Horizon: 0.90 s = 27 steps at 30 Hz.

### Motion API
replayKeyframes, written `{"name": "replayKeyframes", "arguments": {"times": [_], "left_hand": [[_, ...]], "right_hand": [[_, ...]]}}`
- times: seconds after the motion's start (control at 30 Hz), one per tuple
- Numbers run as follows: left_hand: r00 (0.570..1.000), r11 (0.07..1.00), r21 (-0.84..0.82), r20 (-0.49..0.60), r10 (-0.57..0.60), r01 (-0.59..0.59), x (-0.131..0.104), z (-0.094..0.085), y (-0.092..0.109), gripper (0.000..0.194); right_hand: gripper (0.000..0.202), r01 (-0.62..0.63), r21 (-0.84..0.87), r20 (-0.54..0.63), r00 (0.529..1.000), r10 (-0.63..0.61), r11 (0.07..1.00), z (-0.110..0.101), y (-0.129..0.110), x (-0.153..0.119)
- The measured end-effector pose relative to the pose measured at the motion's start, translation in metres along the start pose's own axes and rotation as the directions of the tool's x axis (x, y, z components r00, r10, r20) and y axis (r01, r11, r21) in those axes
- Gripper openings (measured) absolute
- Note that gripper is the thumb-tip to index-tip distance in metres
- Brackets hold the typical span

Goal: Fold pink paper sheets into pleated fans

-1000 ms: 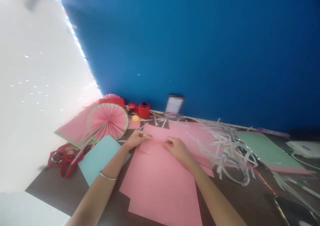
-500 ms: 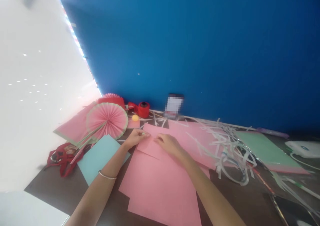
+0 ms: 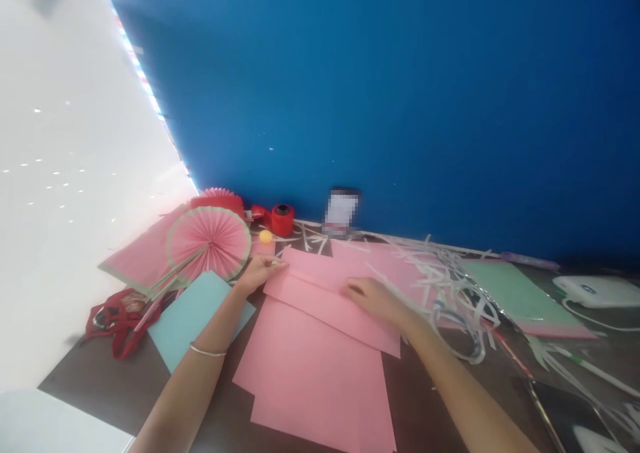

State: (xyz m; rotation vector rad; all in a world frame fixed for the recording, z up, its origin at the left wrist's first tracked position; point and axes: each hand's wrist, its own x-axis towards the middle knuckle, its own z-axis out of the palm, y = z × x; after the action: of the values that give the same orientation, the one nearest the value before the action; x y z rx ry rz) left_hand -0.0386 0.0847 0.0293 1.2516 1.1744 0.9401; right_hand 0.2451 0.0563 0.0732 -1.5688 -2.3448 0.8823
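Observation:
A pink sheet of paper (image 3: 325,309) lies folded over along its far side, on top of other pink sheets (image 3: 320,379). My left hand (image 3: 259,273) pinches the left end of the fold, with a small pale green bit showing at the fingertips. My right hand (image 3: 375,298) has its fingers curled together and pressed on the fold, right of the middle. Part of the crease is hidden under that hand. Left of my left hand lies a light blue sheet (image 3: 200,319).
A pink pleated paper fan (image 3: 210,243) and red scissors-like items with straps (image 3: 117,323) lie left. A red tape roll (image 3: 283,220) and a yellow ball (image 3: 266,237) are behind. White paper strips (image 3: 450,279), green sheets (image 3: 515,293) and a white device (image 3: 595,291) lie right. A blue wall (image 3: 375,106) rises behind.
My right hand has slid right along the fold, away from my left hand. More of the folded flap shows now. My left hand stays at its left end.

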Motion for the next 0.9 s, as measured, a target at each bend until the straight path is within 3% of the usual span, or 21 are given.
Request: {"name": "replayKeyframes", "arguments": {"times": [0.3,0.53,0.63,0.7,0.77,0.83,0.9], "left_hand": [[0.998,0.997,-0.047,-0.002,0.055,-0.055,0.001,-0.013,-0.005,0.039],[0.996,0.996,0.006,-0.029,0.09,-0.09,0.0,-0.017,-0.002,0.036],[0.99,0.984,0.12,-0.032,0.134,-0.13,0.0,-0.017,-0.002,0.036],[0.982,0.958,0.229,-0.04,0.185,-0.171,0.001,-0.016,-0.002,0.034],[0.955,0.903,0.344,-0.052,0.291,-0.256,0.003,-0.016,-0.001,0.029],[0.886,0.793,0.466,-0.039,0.461,-0.392,0.004,-0.016,0.002,0.022],[0.795,0.634,0.578,0.043,0.606,-0.514,0.005,-0.015,0.004,0.018]], "right_hand": [[0.034,-0.055,-0.032,-0.096,0.994,0.052,0.998,-0.014,0.038,-0.027],[0.031,-0.197,0.179,-0.059,0.976,0.211,0.964,-0.031,0.041,-0.052],[0.033,-0.181,0.056,-0.096,0.978,0.185,0.982,-0.034,0.043,-0.056],[0.034,-0.135,-0.115,-0.172,0.978,0.114,0.984,-0.036,0.048,-0.057],[0.03,-0.035,-0.311,-0.268,0.962,-0.053,0.95,-0.038,0.057,-0.06],[0.026,0.069,-0.504,-0.349,0.896,-0.276,0.861,-0.038,0.068,-0.065],[0.027,0.095,-0.643,-0.387,0.816,-0.429,0.76,-0.033,0.08,-0.07]]}}
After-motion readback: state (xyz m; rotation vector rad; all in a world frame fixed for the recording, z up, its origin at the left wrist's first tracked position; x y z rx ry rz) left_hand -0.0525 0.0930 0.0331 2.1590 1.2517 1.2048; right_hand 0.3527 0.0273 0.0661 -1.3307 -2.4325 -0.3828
